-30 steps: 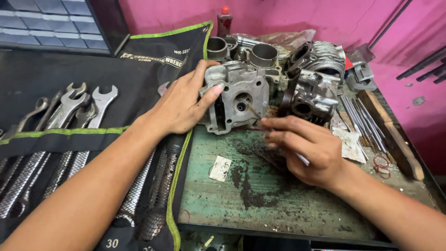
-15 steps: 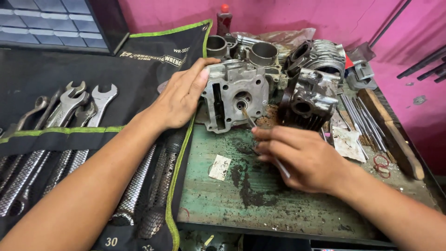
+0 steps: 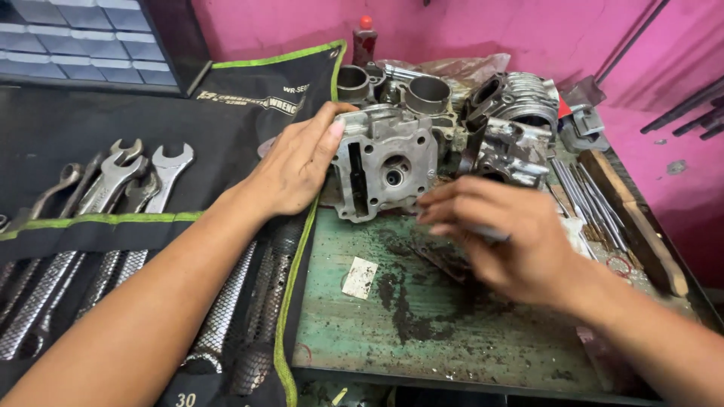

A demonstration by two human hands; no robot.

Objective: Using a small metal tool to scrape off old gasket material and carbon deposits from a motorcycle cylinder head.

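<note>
On the stained green workbench (image 3: 452, 332), near its back edge, a grey metal cylinder head (image 3: 388, 162) is stood upright with its flat face turned to the camera. Its left side is gripped by the left hand (image 3: 298, 162): the fingers are wrapped over the upper left edge and the thumb is laid along the side, so the hand is partly closed on the casting. The right hand (image 3: 501, 237) is held just in front of the head, low and to the right, with its fingers curled and pointed to the left. The hand is blurred, and something light is seen between the fingers, but what it is cannot be told. Whether the fingertips touch the head cannot be told either.

Behind the head, two round cylinder sleeves (image 3: 428, 94) are seen, and to its right a darker finned engine part (image 3: 513, 124) is placed. A black tool roll (image 3: 241, 113) with green edging is spread at the left, with open-ended wrenches (image 3: 124, 177) tucked in its pockets. Thin metal rods (image 3: 592, 200) are laid at the right, and a small white paper scrap (image 3: 360, 276) is on the bench.
</note>
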